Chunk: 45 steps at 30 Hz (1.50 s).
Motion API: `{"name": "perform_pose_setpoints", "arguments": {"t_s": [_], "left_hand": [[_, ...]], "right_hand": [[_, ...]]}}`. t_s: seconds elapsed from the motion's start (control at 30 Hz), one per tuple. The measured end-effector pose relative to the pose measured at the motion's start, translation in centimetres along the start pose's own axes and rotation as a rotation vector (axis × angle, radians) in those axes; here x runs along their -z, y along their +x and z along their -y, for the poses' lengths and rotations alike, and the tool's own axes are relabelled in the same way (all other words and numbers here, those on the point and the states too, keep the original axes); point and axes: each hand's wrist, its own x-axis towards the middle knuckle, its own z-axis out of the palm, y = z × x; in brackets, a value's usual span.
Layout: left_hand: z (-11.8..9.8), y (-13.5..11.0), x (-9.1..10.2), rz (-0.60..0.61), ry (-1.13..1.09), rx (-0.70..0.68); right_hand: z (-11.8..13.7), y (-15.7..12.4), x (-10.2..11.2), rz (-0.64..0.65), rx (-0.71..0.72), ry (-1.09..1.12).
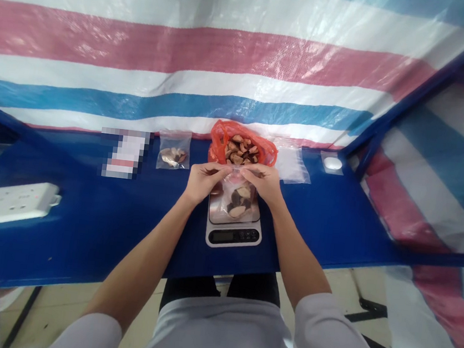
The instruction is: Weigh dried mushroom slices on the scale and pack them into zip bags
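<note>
Head view: left hand (206,183) and right hand (261,183), fingers (217,170) pinched on one clear bag (234,201) atop one digital scale (232,236).

Looks like a makeshift work booth: striped tarpaulin (228,56) walls on a blue steel frame (430,85), a blue table (325,235) with a power strip (6,204) at its left edge, and a tiled floor (58,305) beneath.

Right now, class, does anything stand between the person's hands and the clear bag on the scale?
Nothing visible does: the left hand and right hand are pinching the top edge of the clear plastic bag, which rests on the digital scale.
</note>
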Motion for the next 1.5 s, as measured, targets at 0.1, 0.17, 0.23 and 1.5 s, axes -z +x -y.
{"name": "perform_pose_setpoints", "arguments": {"t_s": [0.1, 0.17, 0.23, 1.5], "left_hand": [[0.2, 0.2, 0.0, -0.023, -0.006, -0.012], [0.4, 0.3, 0.1, -0.038, -0.013, -0.027], [0.6, 0.4, 0.2, -0.043, -0.022, -0.038], [-0.4, 0.6, 2.2, 0.064, -0.186, 0.125]], "right_hand": [[-0.2, 0.1, 0.0, -0.035, -0.025, 0.019], [-0.3, 0.1, -0.1, -0.059, -0.024, 0.029], [-0.4, 0.0, -0.2, -0.052, -0.024, 0.035], [1.4, 0.1, 0.1, -0.005, -0.192, 0.211]]}}
